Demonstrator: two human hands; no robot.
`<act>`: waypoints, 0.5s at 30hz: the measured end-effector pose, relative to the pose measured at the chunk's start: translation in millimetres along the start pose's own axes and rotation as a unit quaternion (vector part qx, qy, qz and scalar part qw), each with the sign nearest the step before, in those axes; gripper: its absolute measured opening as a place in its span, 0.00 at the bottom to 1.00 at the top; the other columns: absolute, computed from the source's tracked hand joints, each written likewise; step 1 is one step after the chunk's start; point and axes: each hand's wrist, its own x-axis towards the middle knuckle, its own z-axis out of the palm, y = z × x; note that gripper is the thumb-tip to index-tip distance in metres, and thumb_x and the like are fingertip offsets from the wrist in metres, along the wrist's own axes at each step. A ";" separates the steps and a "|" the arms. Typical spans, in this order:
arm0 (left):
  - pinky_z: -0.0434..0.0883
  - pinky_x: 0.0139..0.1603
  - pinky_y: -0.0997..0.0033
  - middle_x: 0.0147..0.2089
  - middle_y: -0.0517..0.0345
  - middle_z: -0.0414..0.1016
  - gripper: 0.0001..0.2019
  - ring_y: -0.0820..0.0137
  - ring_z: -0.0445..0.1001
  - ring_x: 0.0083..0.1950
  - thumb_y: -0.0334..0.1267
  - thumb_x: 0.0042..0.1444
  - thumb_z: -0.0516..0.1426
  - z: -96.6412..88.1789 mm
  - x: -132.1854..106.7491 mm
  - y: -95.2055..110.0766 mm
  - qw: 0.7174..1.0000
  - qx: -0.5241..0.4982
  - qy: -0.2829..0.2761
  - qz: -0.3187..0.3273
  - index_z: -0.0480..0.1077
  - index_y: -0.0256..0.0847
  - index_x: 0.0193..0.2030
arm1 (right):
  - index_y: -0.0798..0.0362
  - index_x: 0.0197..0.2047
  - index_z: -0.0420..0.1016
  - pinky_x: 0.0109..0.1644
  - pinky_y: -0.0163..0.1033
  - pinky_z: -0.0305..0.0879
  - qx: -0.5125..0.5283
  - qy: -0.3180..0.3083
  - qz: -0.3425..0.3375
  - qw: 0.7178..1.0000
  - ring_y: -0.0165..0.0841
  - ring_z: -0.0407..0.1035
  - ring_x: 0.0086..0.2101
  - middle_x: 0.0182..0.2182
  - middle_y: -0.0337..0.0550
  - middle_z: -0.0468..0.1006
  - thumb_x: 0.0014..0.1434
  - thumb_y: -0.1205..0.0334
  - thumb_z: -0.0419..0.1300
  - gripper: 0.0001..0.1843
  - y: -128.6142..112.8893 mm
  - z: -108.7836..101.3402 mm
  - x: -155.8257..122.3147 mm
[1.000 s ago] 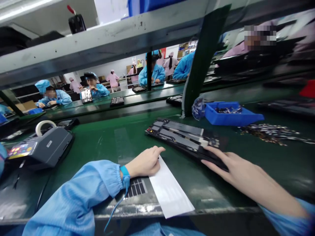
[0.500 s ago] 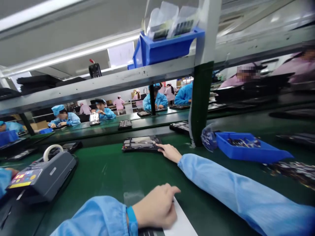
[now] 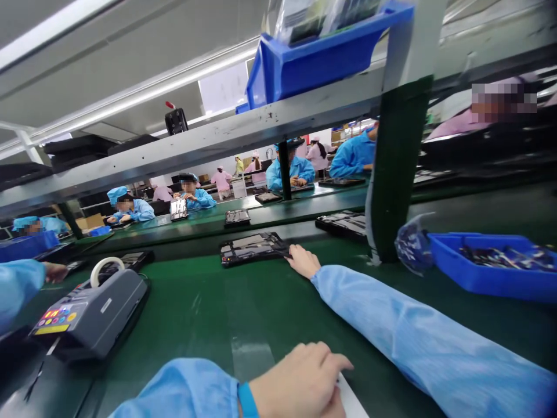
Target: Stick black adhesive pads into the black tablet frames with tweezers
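Fingers of the right hand (image 3: pixel 303 261) lay close together, bent a little at the knuckles, with their tips against the near right corner of a flat black open-backed tablet chassis (image 3: pixel 252 248). Whether they clasped its edge or only pressed on it could not be told. That chassis lay far out on the dark green belt surface (image 3: pixel 243 313), towards its back edge. The right arm was stretched almost straight to reach it, its light blue sleeve (image 3: pixel 404 331) running from the lower right corner up and leftward across the belt, wrist low and palm turned down.

The left hand (image 3: pixel 304 386) rested close to the body at the bottom edge of the view, knuckles up. Its fingers were loosely curled and side by side, the forefinger pointing rightward, and they lay on the corner of a white paper sheet (image 3: pixel 351 402) without pinching it. A blue wrist strap (image 3: pixel 246 400) showed at the cuff.

To the left of the left arm stood a grey box-shaped tape dispenser (image 3: pixel 93 313) with a roll of pale tape (image 3: pixel 105 268) on top. Beyond it, a co-worker's hand (image 3: pixel 54 271) in a blue sleeve touched the belt. To the right, a shallow blue plastic bin (image 3: pixel 491 273) of small dark parts sat near a dark green upright post (image 3: pixel 398 168), well apart from both hands.
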 end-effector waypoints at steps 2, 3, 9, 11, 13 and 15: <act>0.66 0.40 0.70 0.39 0.52 0.65 0.20 0.67 0.65 0.38 0.33 0.51 0.49 -1.7 -1.2 0.3 1.000 -0.006 -0.001 -0.004 0.55 0.33 0.52 | 0.56 0.41 0.70 0.38 0.39 0.59 0.000 -0.017 -0.018 1.000 0.41 0.70 0.41 0.42 0.53 0.71 0.61 0.62 0.49 0.11 1.7 -1.6 -5.3; 0.66 0.41 0.70 0.39 0.52 0.65 0.20 0.67 0.65 0.38 0.33 0.51 0.49 -2.2 -1.7 0.4 1.000 -0.008 -0.002 -0.007 0.55 0.34 0.52 | 0.55 0.40 0.71 0.38 0.39 0.59 -0.002 -0.021 -0.026 0.999 0.40 0.70 0.40 0.41 0.51 0.71 0.61 0.63 0.49 0.11 2.3 -2.3 -7.8; 0.66 0.41 0.69 0.40 0.51 0.64 0.19 0.66 0.66 0.40 0.35 0.52 0.49 2.0 -1.0 -0.8 0.999 -0.021 -0.028 -0.018 0.55 0.35 0.52 | 0.54 0.39 0.70 0.35 0.36 0.58 -0.025 -0.022 -0.062 0.998 0.36 0.69 0.38 0.41 0.48 0.71 0.60 0.65 0.48 0.10 0.5 -5.8 -16.9; 0.66 0.41 0.68 0.39 0.51 0.64 0.19 0.65 0.66 0.40 0.36 0.52 0.50 4.5 0.1 -1.3 0.999 -0.021 -0.034 -0.019 0.55 0.35 0.52 | 0.54 0.38 0.70 0.35 0.36 0.57 -0.031 -0.021 -0.071 0.997 0.35 0.69 0.37 0.40 0.46 0.72 0.60 0.65 0.48 0.10 -0.1 -6.8 -17.4; 0.66 0.40 0.68 0.38 0.52 0.63 0.19 0.65 0.66 0.40 0.36 0.52 0.50 5.1 0.2 -1.0 0.999 -0.018 -0.032 -0.022 0.56 0.35 0.51 | 0.54 0.37 0.70 0.34 0.35 0.57 -0.030 -0.021 -0.079 0.996 0.35 0.69 0.37 0.40 0.46 0.72 0.60 0.65 0.48 0.10 -0.1 -7.4 -17.1; 0.66 0.39 0.69 0.38 0.52 0.63 0.18 0.66 0.66 0.39 0.35 0.52 0.49 2.9 -1.0 0.6 0.999 -0.019 -0.029 -0.025 0.57 0.36 0.50 | 0.54 0.37 0.70 0.34 0.35 0.57 -0.025 -0.024 -0.084 0.996 0.35 0.69 0.37 0.39 0.45 0.72 0.60 0.65 0.49 0.09 0.3 -7.2 -16.4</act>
